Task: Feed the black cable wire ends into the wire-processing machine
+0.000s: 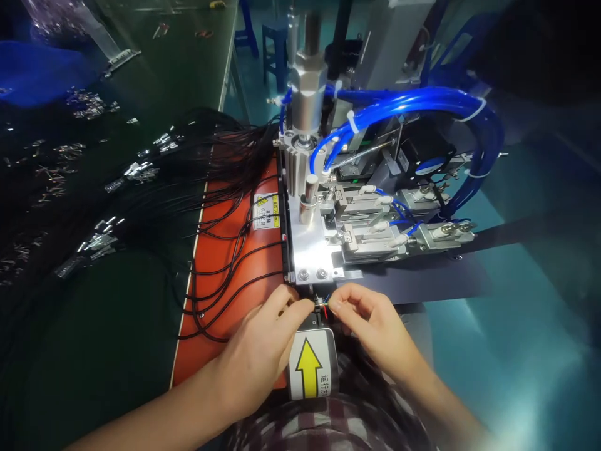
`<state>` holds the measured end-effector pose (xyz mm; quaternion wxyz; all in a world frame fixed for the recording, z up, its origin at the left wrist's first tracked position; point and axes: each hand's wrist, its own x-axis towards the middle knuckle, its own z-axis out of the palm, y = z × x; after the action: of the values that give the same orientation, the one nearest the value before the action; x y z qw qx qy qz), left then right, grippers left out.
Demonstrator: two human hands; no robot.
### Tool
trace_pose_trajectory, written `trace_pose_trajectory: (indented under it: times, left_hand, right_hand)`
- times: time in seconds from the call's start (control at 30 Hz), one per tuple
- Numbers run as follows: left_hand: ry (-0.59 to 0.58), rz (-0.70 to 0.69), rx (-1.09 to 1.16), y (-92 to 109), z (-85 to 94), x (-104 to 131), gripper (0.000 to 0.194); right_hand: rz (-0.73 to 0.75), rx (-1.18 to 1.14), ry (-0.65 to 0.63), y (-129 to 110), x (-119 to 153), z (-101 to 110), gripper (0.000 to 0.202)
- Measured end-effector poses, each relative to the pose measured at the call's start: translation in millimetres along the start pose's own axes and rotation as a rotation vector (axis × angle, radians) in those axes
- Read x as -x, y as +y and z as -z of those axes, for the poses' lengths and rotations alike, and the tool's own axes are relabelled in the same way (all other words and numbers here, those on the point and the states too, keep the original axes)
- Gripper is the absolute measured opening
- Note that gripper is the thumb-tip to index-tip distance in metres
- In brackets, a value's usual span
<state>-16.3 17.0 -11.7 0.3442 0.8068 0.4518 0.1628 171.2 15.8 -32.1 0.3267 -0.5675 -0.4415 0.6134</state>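
Just in front of the machine's metal head, my left hand (270, 329) and my right hand (369, 313) face each other with a small gap between. Thin coloured wires (323, 307), with red and blue showing, span that gap. Thumb and forefinger of each hand pinch at these wires; the fingertips hide part of them. The wires lie over the near end of a narrow black track (313, 322). Below the hands is a white label with a yellow arrow (308, 368). Directly ahead stands the silver machine head (310, 250).
Black cables (230, 269) run across an orange-red board (220, 250) on the left into the machine's side. Bundles of silvery cable ends (96, 241) lie on the dark green table (136, 351). Blue air hoses (422, 100) arch over small cylinders (370, 241). A blue stool (275, 50) stands behind.
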Motion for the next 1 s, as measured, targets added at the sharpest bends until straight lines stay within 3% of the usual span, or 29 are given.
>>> trace_pose_trajectory:
  times: [0.27,0.73,1.0]
  left_hand:
    - [-0.02,-0.15,-0.217,-8.1,-1.8,-3.1,0.033]
    - [-0.057,-0.142,-0.364,-2.1,-1.8,-3.5,0.035]
    - [-0.019,-0.191,-0.385,-1.8,-2.8,-4.0,0.033]
  right_hand:
    - [-0.06,-0.007,-0.038,6.9,-4.3,3.1,0.021]
    - [-0.078,0.023,-0.042,5.0,-6.4,4.1,0.022]
    - [-0.085,0.064,-0.034,3.4,-6.2,3.8,0.022]
